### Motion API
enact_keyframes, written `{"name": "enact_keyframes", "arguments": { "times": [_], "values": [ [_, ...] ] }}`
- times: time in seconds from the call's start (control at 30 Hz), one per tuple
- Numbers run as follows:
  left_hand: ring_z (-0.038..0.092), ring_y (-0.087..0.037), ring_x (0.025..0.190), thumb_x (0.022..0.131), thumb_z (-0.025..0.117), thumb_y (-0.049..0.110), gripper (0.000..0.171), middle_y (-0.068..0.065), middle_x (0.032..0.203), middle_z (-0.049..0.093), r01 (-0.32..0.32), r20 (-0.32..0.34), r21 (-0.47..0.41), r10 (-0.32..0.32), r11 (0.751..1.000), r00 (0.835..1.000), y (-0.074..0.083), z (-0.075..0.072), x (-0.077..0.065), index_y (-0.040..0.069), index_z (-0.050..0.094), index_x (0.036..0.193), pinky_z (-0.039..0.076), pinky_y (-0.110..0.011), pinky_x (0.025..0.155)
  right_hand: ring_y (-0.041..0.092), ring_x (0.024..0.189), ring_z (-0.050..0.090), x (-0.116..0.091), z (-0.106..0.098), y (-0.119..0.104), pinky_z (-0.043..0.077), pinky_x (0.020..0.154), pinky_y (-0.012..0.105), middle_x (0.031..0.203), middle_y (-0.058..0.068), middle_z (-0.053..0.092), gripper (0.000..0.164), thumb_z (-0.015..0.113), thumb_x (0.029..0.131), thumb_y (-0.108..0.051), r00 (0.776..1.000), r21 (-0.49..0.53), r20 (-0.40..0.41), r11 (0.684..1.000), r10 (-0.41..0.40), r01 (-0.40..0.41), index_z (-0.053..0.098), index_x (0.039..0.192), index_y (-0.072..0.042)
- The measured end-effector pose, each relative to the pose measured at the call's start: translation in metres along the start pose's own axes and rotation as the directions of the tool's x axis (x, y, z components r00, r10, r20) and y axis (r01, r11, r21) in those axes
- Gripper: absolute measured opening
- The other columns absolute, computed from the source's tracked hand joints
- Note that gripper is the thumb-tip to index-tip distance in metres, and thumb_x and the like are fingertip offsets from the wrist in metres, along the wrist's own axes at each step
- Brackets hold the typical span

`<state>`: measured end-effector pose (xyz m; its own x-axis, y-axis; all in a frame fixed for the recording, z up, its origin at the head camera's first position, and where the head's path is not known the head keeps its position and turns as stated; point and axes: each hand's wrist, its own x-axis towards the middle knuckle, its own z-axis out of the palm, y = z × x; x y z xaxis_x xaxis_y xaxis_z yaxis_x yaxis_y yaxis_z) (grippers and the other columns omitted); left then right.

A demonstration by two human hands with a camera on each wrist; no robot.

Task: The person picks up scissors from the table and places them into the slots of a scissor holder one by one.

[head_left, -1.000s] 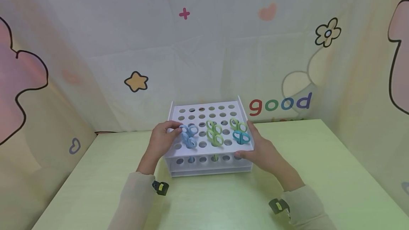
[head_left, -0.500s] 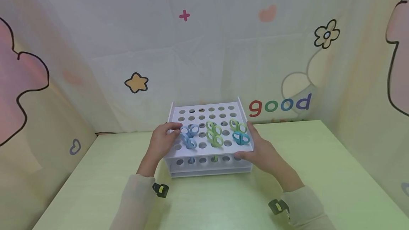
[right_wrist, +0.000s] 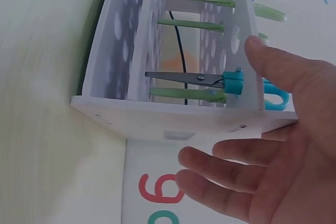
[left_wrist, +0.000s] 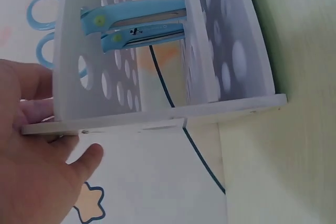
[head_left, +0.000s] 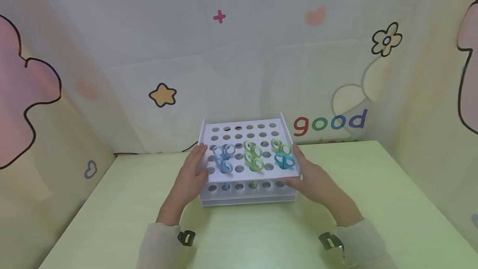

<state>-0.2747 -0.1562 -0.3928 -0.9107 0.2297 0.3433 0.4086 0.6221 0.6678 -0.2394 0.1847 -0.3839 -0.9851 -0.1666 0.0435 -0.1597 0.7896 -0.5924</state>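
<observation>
A white rack (head_left: 244, 132) with rows of round holes stands on the table. Scissors hang blades down through its top: two light blue pairs (head_left: 224, 152) at left, two green pairs (head_left: 253, 149) mid-rack, a third green pair (head_left: 281, 147) and a teal pair (head_left: 284, 160) at right. My left hand (head_left: 189, 177) holds the rack's left side, thumb by the front corner and fingers along the side edge. At the opposite side, my right hand (head_left: 315, 179) grips the rack, its thumb (right_wrist: 273, 61) pressing the top panel and its fingers (right_wrist: 226, 177) along the outer side wall.
The rack stands on a pale green table (head_left: 246, 235), near the table's back edge. A printed cloth (head_left: 239, 65) with a star, a flower and the word "good" hangs behind it and at both sides.
My left hand has left the light blue scissors' handles and moved down onto the rack's left side. The right hand keeps its hold; scissors and rack look unmoved.
</observation>
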Motion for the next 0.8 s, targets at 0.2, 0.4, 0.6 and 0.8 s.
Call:
{"name": "enact_keyframes", "arguments": {
  "times": [0.2, 0.4, 0.6, 0.8],
  "values": [
    [0.015, -0.033, 0.151, 0.102, 0.061, 0.023, 0.076, -0.009, 0.169, 0.006, 0.045, 0.106, 0.147, -0.061, 0.988, 0.993, 0.008, 0.001, -0.012, 0.004, 0.017, 0.161, 0.020, -0.051, 0.116, 0.043, 0.132, 0.045, -0.008, -0.009, 0.000, 0.038, 0.104, 0.059, 0.157, 0.025, 0.036, 0.106, 0.072, 0.094, -0.040, 1.000, -0.060, 0.016, 0.998, -0.008, 0.009, -0.001, 0.162, -0.006],
    [0.031, -0.042, 0.144, 0.098, 0.068, 0.038, 0.086, -0.009, 0.169, 0.009, 0.065, 0.123, 0.285, -0.104, 0.956, 0.987, 0.022, 0.001, -0.021, 0.009, 0.020, 0.162, 0.032, -0.056, 0.110, 0.047, 0.138, 0.038, -0.016, -0.015, -0.005, 0.035, 0.106, 0.059, 0.158, 0.026, 0.031, 0.106, 0.072, 0.094, -0.040, 0.999, -0.129, 0.039, 0.992, 0.003, 0.002, 0.000, 0.161, -0.003],
    [0.041, -0.046, 0.137, 0.097, 0.068, 0.039, 0.084, -0.010, 0.168, 0.012, 0.046, 0.123, 0.327, -0.090, 0.944, 0.988, 0.030, 0.000, -0.032, 0.009, 0.023, 0.162, 0.037, -0.057, 0.106, 0.047, 0.137, 0.039, -0.026, -0.018, -0.012, 0.037, 0.104, 0.060, 0.160, 0.026, 0.027, 0.105, 0.071, 0.094, -0.040, 0.998, -0.218, 0.063, 0.976, 0.018, -0.004, 0.000, 0.161, 0.001],
    [0.043, -0.044, 0.136, 0.098, 0.068, 0.037, 0.080, -0.013, 0.167, 0.016, 0.001, 0.126, 0.354, -0.048, 0.935, 0.991, 0.037, -0.003, -0.041, 0.006, 0.028, 0.160, 0.038, -0.056, 0.105, 0.045, 0.122, 0.056, -0.040, -0.020, -0.010, 0.047, 0.093, 0.057, 0.157, 0.025, 0.033, 0.105, 0.073, 0.093, -0.040, 0.999, -0.291, 0.051, 0.956, -0.014, 0.028, 0.004, 0.160, 0.001]
  ]
}}
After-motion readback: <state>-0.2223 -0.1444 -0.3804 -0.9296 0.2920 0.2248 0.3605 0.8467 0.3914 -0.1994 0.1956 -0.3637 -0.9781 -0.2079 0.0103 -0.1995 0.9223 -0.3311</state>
